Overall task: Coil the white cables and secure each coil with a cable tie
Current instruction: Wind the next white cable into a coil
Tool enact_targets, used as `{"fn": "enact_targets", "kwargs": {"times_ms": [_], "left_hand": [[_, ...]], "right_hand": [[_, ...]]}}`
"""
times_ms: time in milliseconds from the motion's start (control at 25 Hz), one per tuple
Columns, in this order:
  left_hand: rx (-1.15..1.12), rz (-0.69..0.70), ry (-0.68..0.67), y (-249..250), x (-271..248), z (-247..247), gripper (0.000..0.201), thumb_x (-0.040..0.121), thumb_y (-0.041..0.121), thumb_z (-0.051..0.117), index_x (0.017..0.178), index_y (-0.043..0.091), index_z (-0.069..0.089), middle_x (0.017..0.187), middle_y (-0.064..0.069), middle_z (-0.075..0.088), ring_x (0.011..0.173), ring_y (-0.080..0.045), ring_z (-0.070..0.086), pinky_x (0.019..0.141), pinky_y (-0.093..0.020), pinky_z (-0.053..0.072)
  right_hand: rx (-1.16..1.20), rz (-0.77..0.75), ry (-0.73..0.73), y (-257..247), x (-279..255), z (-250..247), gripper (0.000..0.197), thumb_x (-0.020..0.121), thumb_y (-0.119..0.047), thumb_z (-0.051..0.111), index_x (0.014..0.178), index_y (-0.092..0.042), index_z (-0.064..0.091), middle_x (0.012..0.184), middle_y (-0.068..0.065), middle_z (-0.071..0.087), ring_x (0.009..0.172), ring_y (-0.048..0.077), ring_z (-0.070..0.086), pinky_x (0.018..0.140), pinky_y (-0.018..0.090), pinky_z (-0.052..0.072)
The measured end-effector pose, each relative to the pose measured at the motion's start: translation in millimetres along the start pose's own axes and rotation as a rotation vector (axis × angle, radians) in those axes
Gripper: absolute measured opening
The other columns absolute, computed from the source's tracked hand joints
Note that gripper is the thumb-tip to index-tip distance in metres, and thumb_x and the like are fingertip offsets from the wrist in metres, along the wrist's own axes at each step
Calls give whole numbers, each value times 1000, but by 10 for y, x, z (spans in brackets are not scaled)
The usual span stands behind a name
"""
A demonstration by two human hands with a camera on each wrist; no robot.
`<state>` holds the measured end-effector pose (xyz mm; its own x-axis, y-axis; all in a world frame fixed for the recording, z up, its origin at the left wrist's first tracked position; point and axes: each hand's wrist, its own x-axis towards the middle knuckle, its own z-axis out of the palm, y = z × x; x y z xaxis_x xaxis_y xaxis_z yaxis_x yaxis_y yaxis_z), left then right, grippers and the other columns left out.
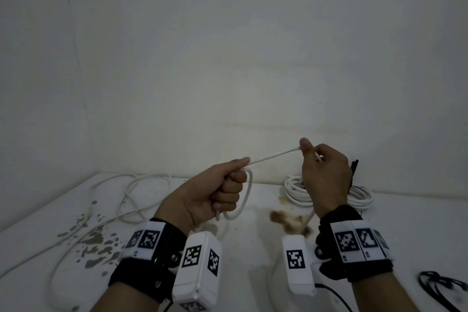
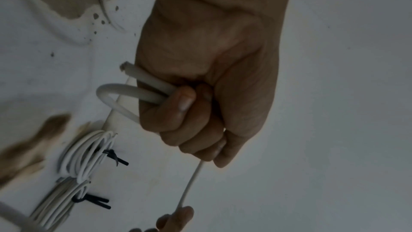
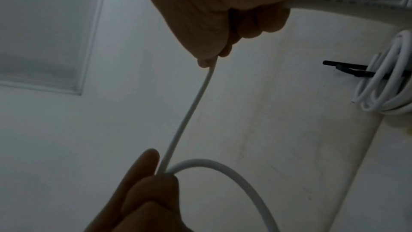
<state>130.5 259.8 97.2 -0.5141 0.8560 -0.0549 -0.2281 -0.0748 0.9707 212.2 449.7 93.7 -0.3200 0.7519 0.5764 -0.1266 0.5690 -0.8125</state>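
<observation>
My left hand (image 1: pixel 225 190) is raised above the white table and grips one small loop of a white cable (image 1: pixel 272 155) in its fist, with the cut end (image 2: pixel 131 70) sticking out below the fingers. From the left thumb the cable runs taut up and right to my right hand (image 1: pixel 321 172), which holds it in curled fingers; the rest trails down past the right wrist. Behind the right hand lie two finished white coils (image 1: pixel 359 196), each bound with a black cable tie (image 2: pixel 116 158).
Loose white cable (image 1: pixel 134 192) sprawls over the table's left side. Brown stains (image 1: pixel 286 220) and grey chipped patches (image 1: pixel 98 243) mark the table top. A black cable (image 1: pixel 440 286) lies at the right front edge. A plain white wall rises behind the table.
</observation>
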Motion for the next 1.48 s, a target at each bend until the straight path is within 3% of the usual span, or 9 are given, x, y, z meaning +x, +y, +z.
{"fn": "enact_targets", "kwargs": {"times_ms": [160, 400, 600, 720, 920, 1160, 1240, 1320, 1480], "left_hand": [[26, 4, 73, -35, 35, -37, 44, 81, 53, 54, 54, 25, 34, 40, 12, 16, 35, -6, 6, 34, -19, 10], [50, -36, 106, -72, 63, -106, 43, 87, 49, 52, 56, 24, 37, 42, 11, 16, 31, -4, 12, 33, -19, 14], [-98, 28, 111, -79, 58, -145, 43, 88, 44, 51, 53, 24, 37, 38, 11, 18, 29, -5, 13, 37, -22, 14], [-418, 206, 186, 34, 35, -208, 47, 93, 35, 48, 49, 24, 36, 34, 10, 19, 27, -7, 9, 33, -20, 12], [-807, 529, 253, 181, -60, -391, 45, 90, 21, 45, 46, 22, 37, 33, 8, 21, 27, -11, 11, 28, -19, 16], [-940, 664, 339, 165, -82, -491, 56, 101, 19, 33, 45, 21, 38, 38, 8, 22, 27, -10, 19, 31, -18, 18], [-930, 660, 353, 163, -65, -460, 57, 102, 21, 32, 45, 21, 39, 38, 8, 21, 28, -10, 18, 32, -19, 19], [-934, 664, 362, 157, -41, -419, 57, 104, 23, 31, 47, 21, 39, 39, 8, 21, 29, -10, 18, 33, -19, 20], [-937, 657, 361, 100, 38, -268, 52, 106, 29, 29, 56, 21, 37, 43, 8, 23, 33, -7, 20, 37, -19, 25]], "right_hand": [[13, -21, 11, 45, 61, -15, 57, 94, -47, 62, 66, 2, 54, 58, 23, 48, 61, 38, 48, 62, 36, 40], [19, -24, 23, 8, 93, -72, 55, 95, -45, 62, 65, 1, 53, 50, 4, 36, 51, 21, 37, 57, 30, 35], [48, -48, -17, 25, 62, -15, 55, 94, -50, 61, 67, -2, 57, 51, 6, 42, 53, 28, 44, 61, 37, 44], [109, -18, -307, 24, 4, -8, 48, 97, -53, 53, 72, -14, 67, 47, -9, 43, 48, 14, 41, 56, 29, 38], [18, 137, -940, 146, -265, 114, 58, 103, -55, 31, 90, -12, 68, 62, 0, 50, 61, 16, 46, 63, 30, 39], [-338, -300, -994, -188, -373, 149, 50, 100, -51, 49, 62, -24, 66, 40, -17, 50, 40, 1, 47, 46, 10, 32], [-417, -367, -1009, -351, -429, 142, 50, 98, -51, 51, 55, -27, 61, 45, -14, 56, 43, 2, 51, 48, 12, 37], [-484, -440, -1027, -442, -511, 160, 53, 98, -52, 50, 57, -21, 60, 55, -4, 62, 52, 12, 57, 55, 27, 46], [-642, -612, -1030, -501, -681, 206, 49, 101, -49, 46, 68, -15, 57, 59, -2, 50, 60, 21, 50, 49, 26, 30]]}}
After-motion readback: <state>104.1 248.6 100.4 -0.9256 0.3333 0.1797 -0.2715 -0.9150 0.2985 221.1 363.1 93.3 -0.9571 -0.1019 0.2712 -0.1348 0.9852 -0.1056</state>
